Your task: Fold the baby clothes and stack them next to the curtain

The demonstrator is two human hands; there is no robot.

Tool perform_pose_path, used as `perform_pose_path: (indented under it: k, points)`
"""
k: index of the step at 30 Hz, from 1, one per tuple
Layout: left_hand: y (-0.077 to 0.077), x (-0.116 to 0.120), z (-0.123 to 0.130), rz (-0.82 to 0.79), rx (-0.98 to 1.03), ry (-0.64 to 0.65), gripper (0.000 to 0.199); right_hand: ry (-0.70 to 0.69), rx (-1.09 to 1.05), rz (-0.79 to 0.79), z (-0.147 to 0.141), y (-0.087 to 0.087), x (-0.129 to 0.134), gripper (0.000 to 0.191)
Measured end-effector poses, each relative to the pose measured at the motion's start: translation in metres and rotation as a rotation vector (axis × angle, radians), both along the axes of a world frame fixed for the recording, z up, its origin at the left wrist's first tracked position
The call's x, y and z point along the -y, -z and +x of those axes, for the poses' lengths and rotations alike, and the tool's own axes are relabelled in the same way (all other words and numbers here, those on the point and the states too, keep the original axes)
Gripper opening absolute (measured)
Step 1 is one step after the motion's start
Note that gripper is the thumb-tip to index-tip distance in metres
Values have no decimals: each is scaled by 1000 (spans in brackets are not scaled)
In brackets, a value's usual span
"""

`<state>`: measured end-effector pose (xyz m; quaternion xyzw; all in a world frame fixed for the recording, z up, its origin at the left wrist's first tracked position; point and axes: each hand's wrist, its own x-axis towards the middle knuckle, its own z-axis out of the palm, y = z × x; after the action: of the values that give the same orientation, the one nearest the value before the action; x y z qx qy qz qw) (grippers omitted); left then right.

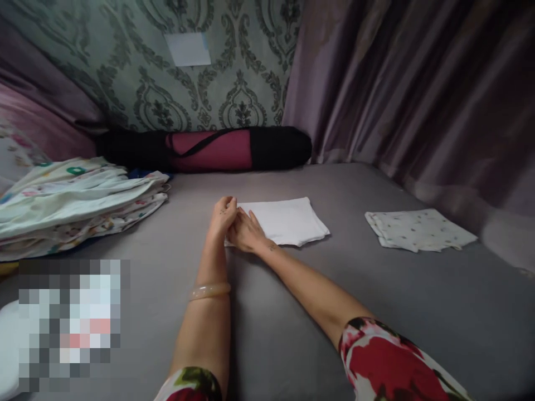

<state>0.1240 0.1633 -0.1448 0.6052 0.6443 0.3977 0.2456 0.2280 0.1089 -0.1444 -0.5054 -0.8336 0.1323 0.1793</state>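
Note:
A white cloth [288, 220], folded into a flat rectangle, lies on the grey bed sheet in front of me. At its left edge is my left hand [224, 215], the fingers curled in and closed at the fabric; the fingertips are partly hidden. My right hand [247, 229] rests palm down over the cloth's left part, its fingers stretched out and its fingertips close to the left hand. Between them the two hands cover the cloth's left side. A bangle [209, 291] circles my left forearm.
A folded, dotted white cloth [418, 229] lies to the right. Stacked patterned fabrics [79, 200] fill the left side. A long black and maroon bag [209, 149] lies along the wall at the back. Purple curtains [376, 83] hang at the right. A blurred patch [75, 323] covers the lower left.

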Motion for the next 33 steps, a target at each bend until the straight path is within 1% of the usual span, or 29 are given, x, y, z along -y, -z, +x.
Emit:
perform_pose_path:
  k: [3,6,8,10,12,13,16,19,22,24,26,28,29,31,33]
  points:
    - [-5,2,15,22,-67,38,42,87,-38,10,33,-6,0,51]
    - [-10,8,42,-13,-184,99,40,211,71,68,84,-8,5,52]
    - [-11,15,64,-25,-281,179,40,256,159,62,119,-8,11,54]
    - [-9,26,86,11,-401,296,38,275,225,39,145,-6,18,55]
    - [-2,38,105,79,-532,403,37,278,263,25,160,-4,24,55]
    - [2,43,111,113,-590,434,37,276,274,23,164,-2,26,55]
    - [15,55,122,142,-707,437,41,268,288,16,165,4,30,55]
    - [20,59,123,117,-776,416,46,258,287,-20,163,5,30,56]
    - [13,58,120,75,-830,458,47,224,281,-84,163,-4,24,57]
    - [6,54,114,75,-867,459,49,222,260,-69,164,-11,16,56]
    - [2,48,104,114,-901,371,52,249,231,3,164,-14,6,55]
    - [2,41,90,131,-919,234,55,280,215,65,165,-12,-3,56]
    - [4,37,83,115,-923,188,57,291,216,68,165,-9,-7,58]
    - [9,31,70,37,-920,145,58,308,226,18,166,-2,-14,61]
    - [13,28,61,-26,-907,162,58,309,234,-64,168,4,-18,63]
